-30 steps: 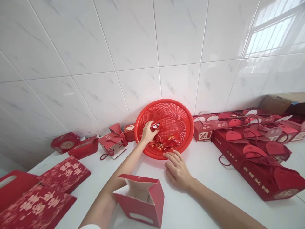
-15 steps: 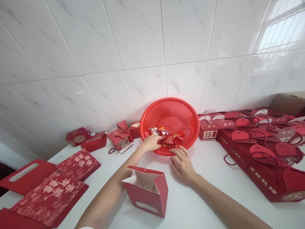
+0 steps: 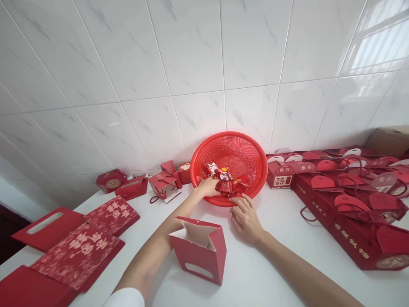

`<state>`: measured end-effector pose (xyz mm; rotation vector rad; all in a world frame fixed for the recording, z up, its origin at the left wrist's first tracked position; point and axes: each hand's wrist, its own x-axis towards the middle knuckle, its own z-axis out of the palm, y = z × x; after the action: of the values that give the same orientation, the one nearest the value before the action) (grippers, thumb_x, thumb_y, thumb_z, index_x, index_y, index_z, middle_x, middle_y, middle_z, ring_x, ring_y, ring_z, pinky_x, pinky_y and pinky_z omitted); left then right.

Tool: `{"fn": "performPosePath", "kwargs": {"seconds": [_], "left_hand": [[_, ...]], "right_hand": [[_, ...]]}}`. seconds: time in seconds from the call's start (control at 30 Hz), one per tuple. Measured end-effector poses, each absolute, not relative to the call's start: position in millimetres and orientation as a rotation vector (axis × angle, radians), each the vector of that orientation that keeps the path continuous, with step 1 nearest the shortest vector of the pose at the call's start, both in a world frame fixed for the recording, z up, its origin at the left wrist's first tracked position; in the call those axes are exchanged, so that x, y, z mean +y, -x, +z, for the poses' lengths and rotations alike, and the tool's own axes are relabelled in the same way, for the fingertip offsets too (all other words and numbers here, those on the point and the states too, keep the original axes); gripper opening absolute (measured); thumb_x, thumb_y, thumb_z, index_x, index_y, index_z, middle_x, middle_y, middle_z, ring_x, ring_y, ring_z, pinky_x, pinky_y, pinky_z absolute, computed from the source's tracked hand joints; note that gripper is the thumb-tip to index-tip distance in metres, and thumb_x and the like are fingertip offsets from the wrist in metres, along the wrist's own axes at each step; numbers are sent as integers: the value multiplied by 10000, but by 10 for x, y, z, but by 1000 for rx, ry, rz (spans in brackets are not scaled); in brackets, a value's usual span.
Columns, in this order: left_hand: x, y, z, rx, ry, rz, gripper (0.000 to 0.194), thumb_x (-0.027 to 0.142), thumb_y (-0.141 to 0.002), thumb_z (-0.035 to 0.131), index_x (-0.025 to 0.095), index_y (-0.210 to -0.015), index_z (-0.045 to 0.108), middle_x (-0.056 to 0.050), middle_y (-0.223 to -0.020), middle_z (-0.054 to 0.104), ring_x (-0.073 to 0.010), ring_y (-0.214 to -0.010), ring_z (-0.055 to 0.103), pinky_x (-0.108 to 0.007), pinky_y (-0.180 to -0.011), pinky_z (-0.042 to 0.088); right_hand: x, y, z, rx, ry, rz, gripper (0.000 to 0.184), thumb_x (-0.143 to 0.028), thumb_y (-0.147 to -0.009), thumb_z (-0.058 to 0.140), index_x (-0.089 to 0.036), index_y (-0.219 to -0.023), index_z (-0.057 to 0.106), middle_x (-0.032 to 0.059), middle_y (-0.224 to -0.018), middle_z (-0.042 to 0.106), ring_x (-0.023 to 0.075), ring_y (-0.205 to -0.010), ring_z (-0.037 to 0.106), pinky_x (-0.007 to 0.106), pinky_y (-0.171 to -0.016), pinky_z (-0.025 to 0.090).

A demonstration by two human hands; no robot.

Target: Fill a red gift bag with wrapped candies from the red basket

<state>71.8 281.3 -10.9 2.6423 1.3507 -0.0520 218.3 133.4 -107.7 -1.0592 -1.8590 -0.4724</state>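
A round red plastic basket (image 3: 260, 170) with mesh sides leans back against the wall, tilted towards me. Small red wrapped sweets (image 3: 223, 174) lie in its lower part. My left hand (image 3: 207, 187) reaches over the front rim into these packets; its fingers bend down among them, and the fingertips are hidden. At the front right of the rim, my right hand (image 3: 245, 217) has its fingers curled over the edge, gripping the basket. Between my forearms stands a red gift box (image 3: 201, 251), upright, its top open and a handle slot in its front flap.
Patterned red boxes (image 3: 75, 256) lie flat at the left. Several small red boxes (image 3: 164, 185) sit along the wall left of the basket. Rows of closed red gift boxes (image 3: 332, 209) with cord handles fill the right side. A cardboard box (image 3: 390, 140) stands at the far right.
My left hand has shifted slightly among the sweets, and more of the packets show at the upper left of the pile. My right hand stays on the rim. The view has shifted slightly.
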Motion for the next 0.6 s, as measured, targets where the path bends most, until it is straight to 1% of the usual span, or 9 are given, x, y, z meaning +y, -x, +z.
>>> {"fn": "performPosePath", "kwargs": {"seconds": [0.13, 0.27, 0.33, 0.43, 0.5, 0.6], "left_hand": [[2816, -711, -125, 1263, -2623, 5, 409, 339, -723, 763, 193, -1101, 712, -159, -1167, 704, -386, -1128, 659, -420, -945, 517], [2826, -697, -176, 1201, -2555, 154, 320, 252, -664, 748, 168, -973, 730, -146, -1006, 726, -375, -993, 683, -378, -813, 516], [2838, -683, -199, 1135, -2493, 236, 277, 219, -623, 744, 171, -896, 733, -101, -888, 720, -330, -912, 680, -335, -744, 497], [2842, -655, -227, 992, -2351, 318, 172, 204, -611, 707, 170, -779, 724, -2, -658, 639, -222, -710, 633, -271, -623, 448], [2824, -634, -249, 898, -2228, 363, 172, 218, -642, 677, 157, -794, 733, 31, -595, 598, -171, -618, 587, -251, -581, 426], [2785, -609, -301, 806, -2036, 464, 251, 250, -710, 654, 131, -910, 749, 11, -649, 647, -139, -600, 580, -251, -608, 451]], "right_hand": [[1337, -2182, -1075, -1864, 1060, -445, 185, -49, -830, 488, -217, -872, 553, 88, -1150, 676, 226, -1085, 587, 491, -1085, 386], [1339, -2196, -1077, -1873, 1076, -431, 190, -52, -824, 490, -221, -876, 562, 87, -1157, 671, 231, -1082, 586, 498, -1089, 386], [1342, -2204, -1083, -1869, 1081, -436, 184, -58, -832, 492, -221, -873, 567, 88, -1156, 670, 234, -1079, 584, 499, -1088, 387], [1345, -2210, -1094, -1870, 1090, -435, 181, -59, -826, 496, -221, -859, 571, 88, -1143, 666, 235, -1077, 578, 498, -1097, 379], [1344, -2209, -1097, -1870, 1103, -439, 174, -59, -818, 499, -219, -839, 566, 90, -1136, 666, 237, -1078, 575, 500, -1099, 378], [1343, -2208, -1094, -1854, 1127, -449, 164, -65, -811, 497, -218, -805, 554, 95, -1121, 671, 241, -1070, 577, 509, -1088, 393]]}}
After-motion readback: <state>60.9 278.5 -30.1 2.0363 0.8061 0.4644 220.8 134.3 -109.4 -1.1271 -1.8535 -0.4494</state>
